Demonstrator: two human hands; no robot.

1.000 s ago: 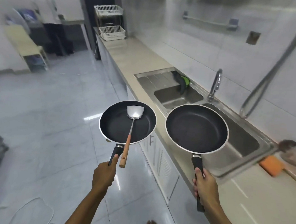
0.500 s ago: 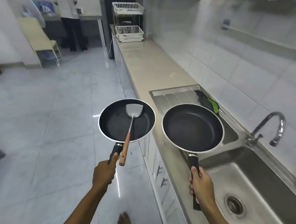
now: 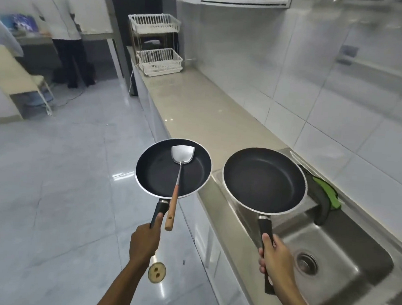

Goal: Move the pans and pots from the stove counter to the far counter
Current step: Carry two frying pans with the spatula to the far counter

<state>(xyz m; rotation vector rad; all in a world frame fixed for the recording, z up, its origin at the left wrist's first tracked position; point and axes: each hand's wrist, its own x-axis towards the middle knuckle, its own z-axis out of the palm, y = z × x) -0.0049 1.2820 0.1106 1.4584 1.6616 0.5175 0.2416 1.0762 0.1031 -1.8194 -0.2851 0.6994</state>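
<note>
The small pan (image 3: 173, 169), a spatula (image 3: 178, 177) lying in it, hangs over the floor, its handle gripped by the left hand (image 3: 144, 242). The right hand (image 3: 277, 257) clasps the large pan (image 3: 264, 180) above the sink (image 3: 344, 262) edge; the counter (image 3: 198, 109) stretches ahead.

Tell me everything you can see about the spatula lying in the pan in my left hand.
The spatula has a shiny metal blade, a thin metal shaft and a light wooden handle with a hole near its end. It lies loose in the smaller pan, blade on the dark pan floor, handle overhanging the near rim beside the left hand.
</note>
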